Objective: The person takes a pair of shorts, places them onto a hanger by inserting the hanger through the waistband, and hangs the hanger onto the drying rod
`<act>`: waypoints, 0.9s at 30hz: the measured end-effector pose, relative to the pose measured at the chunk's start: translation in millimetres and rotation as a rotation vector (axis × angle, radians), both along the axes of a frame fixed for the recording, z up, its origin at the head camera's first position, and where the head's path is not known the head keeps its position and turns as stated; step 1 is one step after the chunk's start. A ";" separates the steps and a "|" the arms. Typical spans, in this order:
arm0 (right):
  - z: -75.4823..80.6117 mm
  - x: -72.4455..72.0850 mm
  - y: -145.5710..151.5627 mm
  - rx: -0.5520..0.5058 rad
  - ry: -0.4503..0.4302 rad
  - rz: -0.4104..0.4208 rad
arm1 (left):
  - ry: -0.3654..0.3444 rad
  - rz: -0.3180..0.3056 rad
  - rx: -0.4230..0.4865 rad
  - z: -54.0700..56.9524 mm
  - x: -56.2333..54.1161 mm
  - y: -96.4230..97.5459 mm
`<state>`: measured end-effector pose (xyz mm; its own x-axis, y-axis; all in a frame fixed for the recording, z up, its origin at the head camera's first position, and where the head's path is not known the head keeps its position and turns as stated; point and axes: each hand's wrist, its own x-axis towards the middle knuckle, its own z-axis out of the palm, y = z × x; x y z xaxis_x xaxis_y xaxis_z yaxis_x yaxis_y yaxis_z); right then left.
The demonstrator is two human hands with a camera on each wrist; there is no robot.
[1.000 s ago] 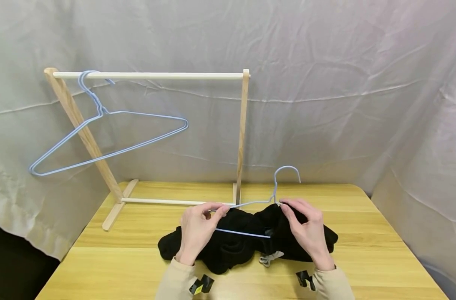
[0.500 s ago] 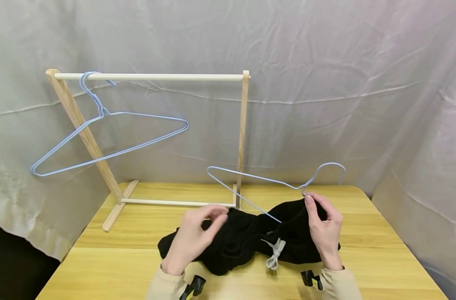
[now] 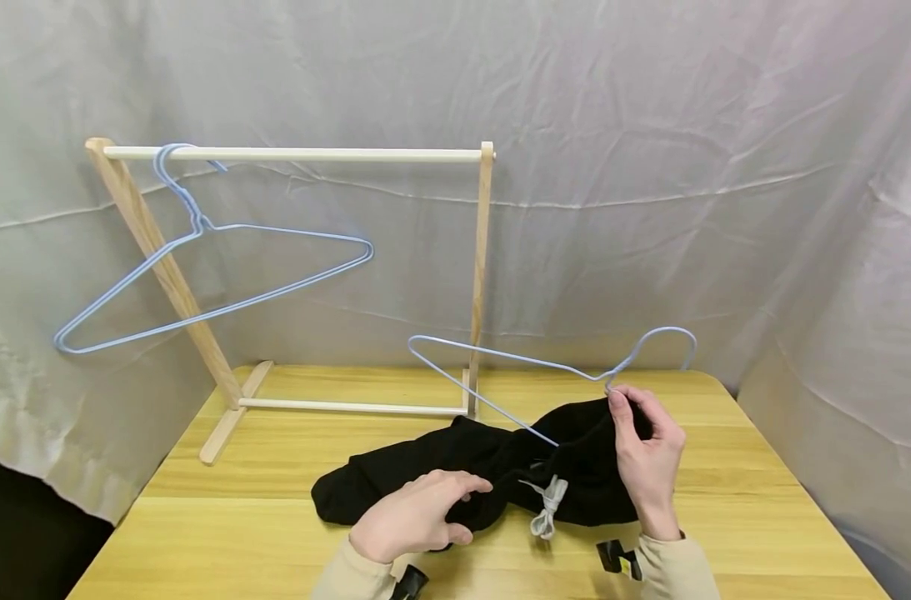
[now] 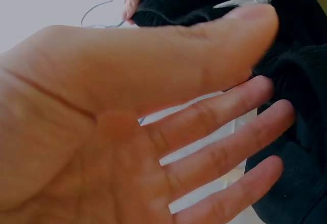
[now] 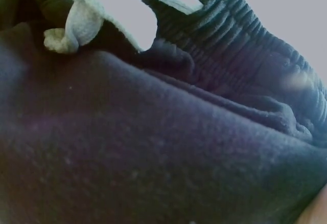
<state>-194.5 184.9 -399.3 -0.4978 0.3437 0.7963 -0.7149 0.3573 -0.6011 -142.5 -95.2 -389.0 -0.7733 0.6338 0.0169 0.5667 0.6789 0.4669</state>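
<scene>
Black garment (image 3: 503, 462) and blue hanger (image 3: 530, 359), pinched together by right hand (image 3: 653, 467); left hand (image 3: 417, 515) free, fingers extended

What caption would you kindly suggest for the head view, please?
Right hand gripping a black garment with a blue hanger partly inside it, left hand nearby, wooden rack behind.
</scene>
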 end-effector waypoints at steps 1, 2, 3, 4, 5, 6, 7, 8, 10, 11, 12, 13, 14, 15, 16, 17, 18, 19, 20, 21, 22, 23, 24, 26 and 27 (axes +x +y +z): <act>0.2 0.2 -0.3 0.000 0.002 -0.001 | 0.003 0.004 -0.005 -0.9 0.1 0.5; 0.5 0.4 -0.7 0.001 0.004 -0.001 | 0.004 0.008 -0.008 -1.4 0.4 1.0; 0.8 0.4 -1.1 0.002 0.006 0.000 | 0.005 0.012 -0.013 -2.0 0.5 1.4; 1.1 0.4 -1.5 0.002 0.009 0.001 | 0.003 0.015 -0.019 -2.5 0.3 1.8; 1.4 0.3 -1.8 0.001 0.012 0.003 | 0.000 0.020 -0.023 -2.5 0.5 2.2; 1.6 0.3 -2.1 -0.003 0.014 0.005 | 0.000 0.024 -0.025 -2.5 0.6 2.5; 1.8 0.0 -2.3 -0.006 0.017 0.007 | -0.005 0.027 -0.023 -2.4 0.7 2.6; 1.9 -0.2 -2.6 -0.011 0.018 0.008 | -0.017 0.033 -0.019 -2.3 0.7 2.7; 2.0 -0.6 -2.8 -0.020 0.021 0.009 | -0.040 0.046 -0.025 -1.8 0.2 3.2; 2.0 -0.7 -2.8 -0.025 0.022 0.009 | -0.054 0.054 -0.033 -1.5 -0.1 3.5; 1.9 -0.8 -2.8 -0.028 0.022 0.009 | -0.064 0.063 -0.045 -1.4 -0.8 3.9; 1.9 -0.8 -2.8 -0.030 0.022 0.008 | -0.074 0.071 -0.057 -1.4 -1.5 4.2; 1.8 -0.8 -2.8 -0.031 0.022 0.007 | -0.081 0.078 -0.068 -1.6 -2.4 4.4; 1.7 -0.7 -2.8 -0.031 0.021 0.006 | -0.085 0.086 -0.080 -1.9 -3.3 4.5; 1.5 -0.6 -2.8 -0.032 0.021 0.005 | -0.091 0.092 -0.087 -2.5 -4.2 4.4; 1.3 -0.6 -2.7 -0.035 0.021 0.005 | -0.099 0.094 -0.089 -3.3 -5.2 4.2; 1.1 -0.5 -2.7 -0.037 0.021 0.003 | -0.106 0.092 -0.088 -4.2 -6.3 4.1; 0.9 -0.5 -2.6 -0.041 0.022 0.003 | -0.118 0.089 -0.084 -5.1 -7.2 4.0; 0.7 -0.5 -2.4 -0.045 0.023 0.002 | -0.127 0.083 -0.077 -6.1 -8.1 3.9; 0.8 -0.4 -2.3 -0.050 0.026 -0.001 | -0.133 0.081 -0.077 -7.2 -8.9 3.9; 0.5 -0.3 -2.1 -0.054 0.027 -0.004 | -0.135 0.078 -0.074 -8.2 -9.5 3.8; 0.4 -0.3 -1.8 -0.060 0.027 -0.007 | -0.132 0.074 -0.071 -9.1 -10.1 3.7; 0.3 -0.2 -1.7 -0.064 0.027 -0.010 | -0.128 0.078 -0.073 -9.8 -10.5 3.4; 0.3 0.0 -1.4 -0.079 0.027 -0.014 | -0.111 0.097 -0.083 -11.7 -11.1 2.3; 0.4 0.2 -1.4 -0.087 0.027 -0.016 | -0.101 0.111 -0.085 -12.7 -11.0 1.3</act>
<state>-194.3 183.5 -398.9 -0.4705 0.4198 0.7761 -0.7258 0.3160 -0.6110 -153.5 -93.8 -401.8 -0.8338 0.5401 -0.1145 0.4390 0.7744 0.4556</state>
